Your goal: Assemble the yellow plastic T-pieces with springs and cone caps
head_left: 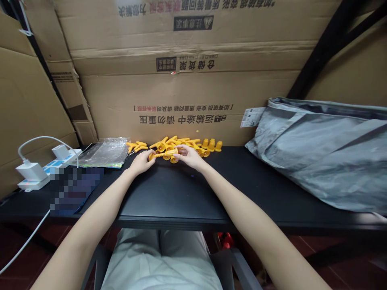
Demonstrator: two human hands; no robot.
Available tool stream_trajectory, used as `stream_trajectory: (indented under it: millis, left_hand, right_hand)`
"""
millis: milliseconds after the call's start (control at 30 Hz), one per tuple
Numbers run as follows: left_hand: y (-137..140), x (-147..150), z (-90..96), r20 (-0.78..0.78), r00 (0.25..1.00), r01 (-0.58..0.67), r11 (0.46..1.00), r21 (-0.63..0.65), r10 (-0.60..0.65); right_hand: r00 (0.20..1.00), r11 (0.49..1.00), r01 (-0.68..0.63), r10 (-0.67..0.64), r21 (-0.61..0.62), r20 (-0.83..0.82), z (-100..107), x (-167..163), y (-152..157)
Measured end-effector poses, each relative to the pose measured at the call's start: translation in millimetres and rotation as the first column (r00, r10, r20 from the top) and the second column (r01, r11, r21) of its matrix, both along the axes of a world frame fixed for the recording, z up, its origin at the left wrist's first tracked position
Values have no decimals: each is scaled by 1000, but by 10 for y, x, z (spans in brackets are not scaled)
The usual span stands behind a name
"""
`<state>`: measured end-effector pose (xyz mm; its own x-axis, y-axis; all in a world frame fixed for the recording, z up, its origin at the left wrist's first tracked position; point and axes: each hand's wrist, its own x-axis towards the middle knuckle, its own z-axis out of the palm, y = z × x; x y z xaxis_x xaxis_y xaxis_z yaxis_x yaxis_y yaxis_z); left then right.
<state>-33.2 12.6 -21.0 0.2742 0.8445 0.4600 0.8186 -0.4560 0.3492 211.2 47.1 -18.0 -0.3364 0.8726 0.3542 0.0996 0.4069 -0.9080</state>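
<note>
My left hand (142, 162) pinches a yellow plastic part with a thin, screw-like stem (159, 154) that points to the right. My right hand (190, 156) grips a yellow ribbed cylinder (171, 152) between thumb and fingers. The stem's tip meets the cylinder's left end, or lies very close to it; how far it reaches inside is hidden. Just behind both hands is a pile of yellow plastic pieces (188, 141), some forked, some cup-shaped. Several yellow cups (212, 144) stand at the pile's right end, and a few forked yellow pieces (137, 146) lie at its left.
A cardboard wall (187, 88) rises behind the black table (169, 193). At the left are a clear plastic bag (105, 151), a white power strip (59, 162) with chargers and cable, and a dark, pixelated flat item (86, 197). A large grey bag (320, 157) occupies the right side.
</note>
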Motion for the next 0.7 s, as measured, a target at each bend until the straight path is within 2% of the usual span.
stream_trajectory:
  millis: [300, 567, 700]
  left_hand:
    - [-52, 15, 62, 5, 999, -38, 999, 16, 38]
    - [-105, 29, 133, -3, 998, -55, 997, 55, 55]
    - [-100, 29, 127, -23, 998, -57, 997, 59, 59]
  right_hand:
    - [996, 993, 7, -17, 114, 88, 41, 29, -30]
    - [997, 998, 17, -21, 53, 79, 18, 0, -44]
    - [998, 999, -24, 22, 41, 53, 38, 0, -53]
